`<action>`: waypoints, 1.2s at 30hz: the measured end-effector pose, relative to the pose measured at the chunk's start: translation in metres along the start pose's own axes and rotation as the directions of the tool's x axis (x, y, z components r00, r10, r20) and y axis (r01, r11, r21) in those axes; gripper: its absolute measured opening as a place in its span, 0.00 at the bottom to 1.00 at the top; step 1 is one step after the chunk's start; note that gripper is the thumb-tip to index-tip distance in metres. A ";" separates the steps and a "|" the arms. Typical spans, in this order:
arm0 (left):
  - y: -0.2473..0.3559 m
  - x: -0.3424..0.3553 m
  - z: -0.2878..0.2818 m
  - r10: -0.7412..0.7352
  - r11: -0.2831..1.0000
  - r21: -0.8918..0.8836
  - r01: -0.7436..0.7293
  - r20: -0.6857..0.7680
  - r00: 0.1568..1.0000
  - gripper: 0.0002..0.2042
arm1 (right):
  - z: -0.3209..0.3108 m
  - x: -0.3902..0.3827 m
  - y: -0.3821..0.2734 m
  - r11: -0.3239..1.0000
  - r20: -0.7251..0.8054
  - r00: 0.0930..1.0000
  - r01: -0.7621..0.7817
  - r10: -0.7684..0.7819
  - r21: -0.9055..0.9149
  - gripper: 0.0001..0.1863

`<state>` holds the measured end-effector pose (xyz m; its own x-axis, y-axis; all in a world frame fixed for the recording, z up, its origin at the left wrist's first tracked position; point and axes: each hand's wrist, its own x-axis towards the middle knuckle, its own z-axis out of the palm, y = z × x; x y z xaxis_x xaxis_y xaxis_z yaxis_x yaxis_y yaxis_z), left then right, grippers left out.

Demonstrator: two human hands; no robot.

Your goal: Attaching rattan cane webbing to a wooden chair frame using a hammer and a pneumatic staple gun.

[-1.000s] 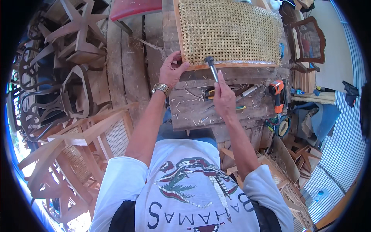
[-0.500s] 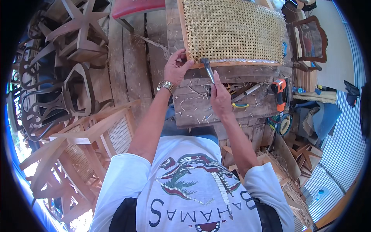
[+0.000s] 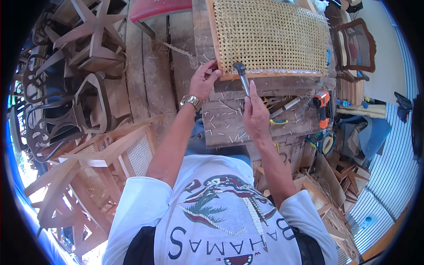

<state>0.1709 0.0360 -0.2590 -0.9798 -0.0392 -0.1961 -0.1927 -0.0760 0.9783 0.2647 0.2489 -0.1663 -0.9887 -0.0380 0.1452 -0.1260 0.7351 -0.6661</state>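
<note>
A wooden frame (image 3: 265,75) with a woven cane panel (image 3: 269,37) across it lies at the far side of the plank bench. My left hand (image 3: 204,81), wearing a gold-coloured wristwatch, is at the frame's near left corner, its thumb and fingers bent around the edge. Whether a small piece is also pinched there is hidden. In my right hand (image 3: 256,112) is a hammer (image 3: 243,78), closed fingers around its handle. The hammer's dark head appears over the cane near that same corner; its exact height above it cannot be told.
On the bench (image 3: 221,132) lie cane scraps, an orange and black power drill (image 3: 322,108) and yellow-handled pliers (image 3: 279,122). Wooden chair frames (image 3: 92,161) crowd the left side. A red-seated chair (image 3: 161,9) stands beyond, and a cane-backed chair (image 3: 357,44) at the right.
The hammer head has shifted from the frame's near edge to over the cane panel. My left thumb has drawn back slightly from the corner. The whole view has moved a little.
</note>
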 end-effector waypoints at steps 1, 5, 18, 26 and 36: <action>0.001 -0.002 -0.004 -0.059 0.998 0.039 0.059 0.005 0.998 0.27 | 0.004 0.000 -0.002 1.000 0.031 1.000 0.005 -0.005 -0.004 0.35; 0.010 -0.005 -0.017 -0.063 0.983 0.182 0.040 0.124 0.990 0.27 | 0.009 0.009 0.000 0.999 0.098 0.995 -0.016 0.019 -0.032 0.34; 0.022 -0.029 -0.033 -0.250 0.923 0.337 0.186 0.157 0.955 0.25 | -0.003 -0.010 -0.005 0.766 0.236 0.859 -0.512 0.454 0.389 0.24; 0.065 -0.112 -0.067 -0.362 0.867 0.445 0.226 0.249 0.898 0.12 | -0.040 -0.093 0.035 0.599 0.526 0.646 -0.747 0.553 0.288 0.14; 0.335 -0.178 0.004 0.597 0.796 -0.526 0.298 0.764 -0.246 0.12 | 0.002 -0.121 0.023 0.963 0.133 0.962 -0.217 0.239 -0.163 0.18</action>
<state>0.2800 0.0220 0.1037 0.0855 0.7252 0.6832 -0.4175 -0.5966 0.6854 0.3810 0.2689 -0.2003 -0.9919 0.0491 -0.1172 0.1063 0.8259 -0.5537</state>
